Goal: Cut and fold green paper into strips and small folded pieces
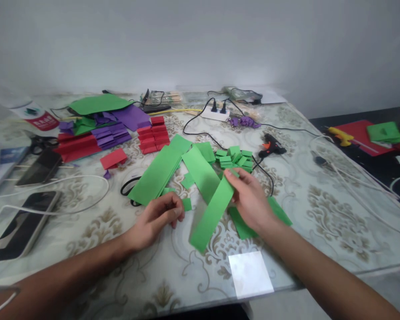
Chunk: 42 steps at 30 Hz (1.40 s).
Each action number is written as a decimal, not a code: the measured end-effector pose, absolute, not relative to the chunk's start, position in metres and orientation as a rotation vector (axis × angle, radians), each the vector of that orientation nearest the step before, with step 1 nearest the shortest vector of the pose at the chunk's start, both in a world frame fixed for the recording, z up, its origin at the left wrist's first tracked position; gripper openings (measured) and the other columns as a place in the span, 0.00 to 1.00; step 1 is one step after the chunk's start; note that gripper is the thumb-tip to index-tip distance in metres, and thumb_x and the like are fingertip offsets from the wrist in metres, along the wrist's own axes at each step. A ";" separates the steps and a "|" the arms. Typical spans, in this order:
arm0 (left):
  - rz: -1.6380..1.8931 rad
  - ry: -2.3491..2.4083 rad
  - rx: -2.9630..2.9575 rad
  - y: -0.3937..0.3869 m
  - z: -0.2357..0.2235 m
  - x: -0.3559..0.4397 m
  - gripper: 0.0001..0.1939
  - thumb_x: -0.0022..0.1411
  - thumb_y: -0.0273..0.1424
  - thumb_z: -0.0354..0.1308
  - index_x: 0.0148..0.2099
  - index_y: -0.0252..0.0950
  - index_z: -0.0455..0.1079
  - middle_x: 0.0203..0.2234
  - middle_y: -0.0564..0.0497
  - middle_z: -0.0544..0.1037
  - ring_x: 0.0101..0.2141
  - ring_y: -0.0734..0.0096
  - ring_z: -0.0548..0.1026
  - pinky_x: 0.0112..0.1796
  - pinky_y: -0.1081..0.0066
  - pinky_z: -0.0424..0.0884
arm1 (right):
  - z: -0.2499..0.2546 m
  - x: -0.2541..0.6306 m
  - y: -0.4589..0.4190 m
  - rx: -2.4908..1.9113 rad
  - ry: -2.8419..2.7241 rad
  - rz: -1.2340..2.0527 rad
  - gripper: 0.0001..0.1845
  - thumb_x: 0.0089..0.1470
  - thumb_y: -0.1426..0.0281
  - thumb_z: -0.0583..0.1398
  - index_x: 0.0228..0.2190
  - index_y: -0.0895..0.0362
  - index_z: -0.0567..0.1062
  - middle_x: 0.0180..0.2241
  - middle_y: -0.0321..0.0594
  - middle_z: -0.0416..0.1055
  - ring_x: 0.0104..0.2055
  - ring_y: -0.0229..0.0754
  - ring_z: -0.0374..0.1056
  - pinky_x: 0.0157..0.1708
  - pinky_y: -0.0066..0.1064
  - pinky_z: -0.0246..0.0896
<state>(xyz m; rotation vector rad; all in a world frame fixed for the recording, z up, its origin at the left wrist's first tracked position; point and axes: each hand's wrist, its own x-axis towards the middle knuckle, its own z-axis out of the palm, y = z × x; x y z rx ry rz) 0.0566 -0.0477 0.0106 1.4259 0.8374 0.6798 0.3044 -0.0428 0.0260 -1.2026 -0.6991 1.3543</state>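
Observation:
My right hand [250, 195] pinches the upper end of a green paper strip [211, 215], which slants down to the left above the table. Another green strip [202, 173] lies behind it. Loosely curled and resting on the table, my left hand [162, 213] shows nothing between its fingers. Close behind that hand is a stack of long green strips [160, 171], with a small green piece [186, 204] beside its knuckles. Several small folded green pieces [235, 158] are heaped beyond my right hand. Partly under my right wrist lies a wider green piece [242, 224].
Folded red pieces [153, 138], purple pieces [111, 135] and scissors [42, 143] lie at back left, near a bottle [36, 113]. Two phones [23, 224] sit left. A black glue gun [271, 146] and power strip [215, 113] stand behind; a white square [251, 274] lies in front.

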 end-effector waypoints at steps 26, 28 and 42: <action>0.566 0.769 1.647 -0.050 0.009 0.060 0.10 0.68 0.34 0.61 0.36 0.32 0.74 0.27 0.51 0.75 0.29 0.72 0.71 0.32 0.74 0.68 | 0.012 0.265 -0.076 -1.105 -1.192 1.571 0.14 0.51 0.58 0.72 0.31 0.54 0.79 0.31 0.36 0.75 0.34 0.41 0.68 0.35 0.32 0.61; 0.571 0.772 1.660 -0.050 0.009 0.060 0.09 0.67 0.33 0.61 0.36 0.32 0.74 0.27 0.51 0.75 0.29 0.72 0.70 0.32 0.74 0.68 | 0.012 0.265 -0.077 -1.097 -1.184 1.584 0.14 0.50 0.58 0.72 0.30 0.54 0.79 0.30 0.36 0.74 0.34 0.41 0.67 0.35 0.32 0.60; 0.565 0.831 1.634 -0.051 0.009 0.060 0.11 0.66 0.34 0.61 0.32 0.33 0.70 0.24 0.53 0.70 0.27 0.74 0.66 0.29 0.74 0.64 | 0.019 0.278 -0.066 -1.166 -0.945 1.522 0.12 0.53 0.59 0.70 0.30 0.54 0.78 0.29 0.35 0.75 0.31 0.36 0.69 0.34 0.28 0.66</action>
